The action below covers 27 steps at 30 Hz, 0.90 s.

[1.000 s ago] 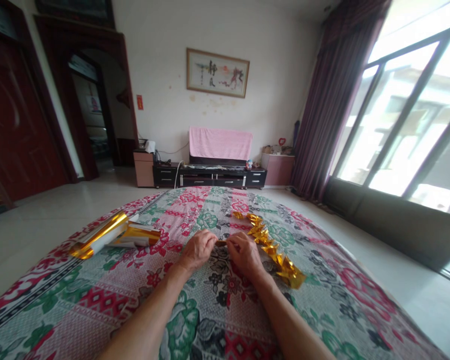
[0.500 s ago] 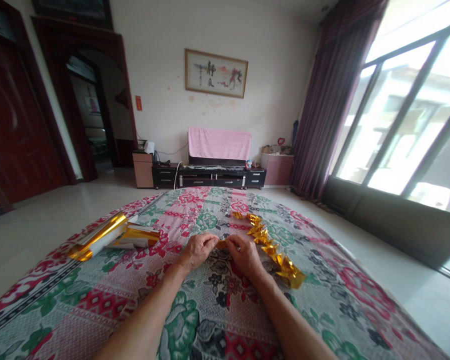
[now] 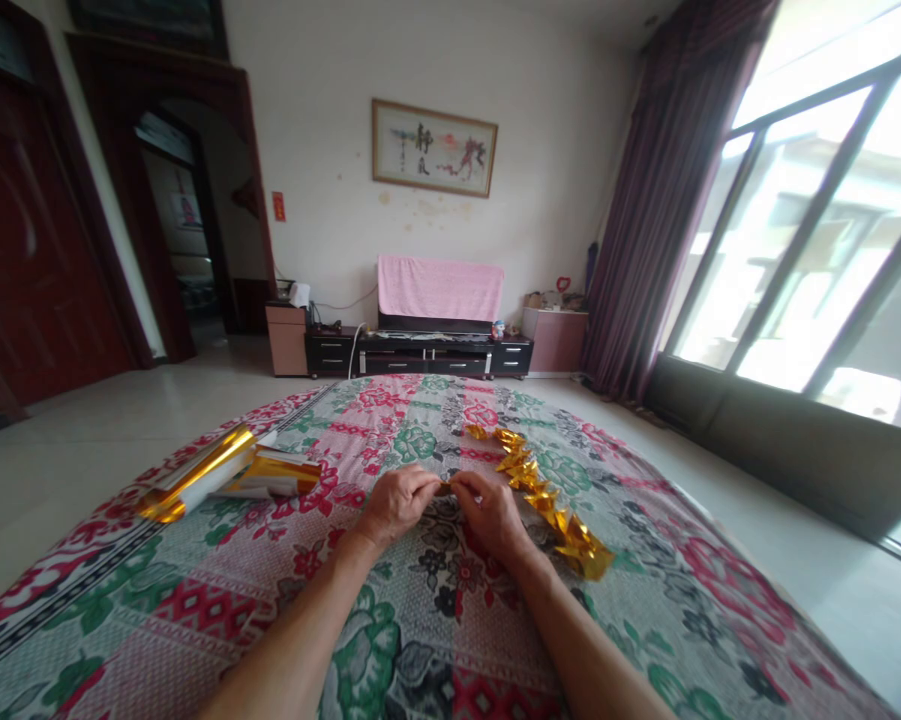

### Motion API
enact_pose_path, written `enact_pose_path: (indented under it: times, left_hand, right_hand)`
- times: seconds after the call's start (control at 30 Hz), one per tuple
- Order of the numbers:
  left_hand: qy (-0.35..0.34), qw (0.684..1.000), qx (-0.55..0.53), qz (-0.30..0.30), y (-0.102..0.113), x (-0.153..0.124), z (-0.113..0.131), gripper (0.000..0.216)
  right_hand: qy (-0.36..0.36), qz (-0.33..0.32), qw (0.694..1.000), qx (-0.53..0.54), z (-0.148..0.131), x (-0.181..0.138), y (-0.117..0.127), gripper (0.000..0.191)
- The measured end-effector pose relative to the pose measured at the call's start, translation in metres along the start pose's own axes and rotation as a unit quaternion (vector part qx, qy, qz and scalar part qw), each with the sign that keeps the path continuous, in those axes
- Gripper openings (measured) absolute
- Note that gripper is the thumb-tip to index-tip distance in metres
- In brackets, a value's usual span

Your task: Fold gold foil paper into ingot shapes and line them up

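Observation:
Between my two hands is a small piece of gold foil paper [image 3: 445, 488], mostly hidden by my fingers. My left hand [image 3: 403, 500] pinches its left end with thumb and fingers closed. On the other end, my right hand [image 3: 489, 510] is closed in a similar pinch. To the right of my right hand, several folded gold foil pieces [image 3: 544, 500] lie in a slanting row on the patterned cloth. Off to the left rest curled sheets of gold foil paper [image 3: 202, 475] with a whitish reverse side.
A flowered cloth [image 3: 360, 650] in red, green and grey covers the surface under my arms. Beyond it stands a low black cabinet [image 3: 394, 364] with a pink towel [image 3: 441, 287] over the thing on top. A purple curtain [image 3: 645, 220] and windows are on the right.
The foil between my fingers now shows as a narrower, darker strip. My hands have hardly moved, and the foil pieces on the cloth lie as before.

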<state>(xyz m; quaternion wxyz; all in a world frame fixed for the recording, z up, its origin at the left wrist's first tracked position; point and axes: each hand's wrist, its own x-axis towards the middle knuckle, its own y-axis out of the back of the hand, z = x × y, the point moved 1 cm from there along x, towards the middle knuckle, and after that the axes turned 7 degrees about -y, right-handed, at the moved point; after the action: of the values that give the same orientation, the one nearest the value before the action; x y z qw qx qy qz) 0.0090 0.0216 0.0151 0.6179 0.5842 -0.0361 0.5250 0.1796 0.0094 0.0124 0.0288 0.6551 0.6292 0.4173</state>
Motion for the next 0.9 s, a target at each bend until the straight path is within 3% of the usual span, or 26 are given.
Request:
enact_pose_path:
  times: [0.33,0.5,0.9]
  left_hand:
    - [-0.078,0.992,0.095,0.006,0.001,0.0,0.003,0.024]
    - [-0.084,0.99,0.112,0.001,0.003,0.001,0.008,0.025]
    - [-0.091,0.99,0.106,0.003,-0.001,0.0,0.007,0.023]
  right_hand:
    - [-0.03,-0.01,0.996,0.083,0.007,0.0,-0.004,0.022]
    - [-0.017,-0.029,0.996,0.08,0.001,-0.001,-0.001,0.022]
    - [-0.024,-0.005,0.998,0.052,0.003,0.0,-0.002,0.02]
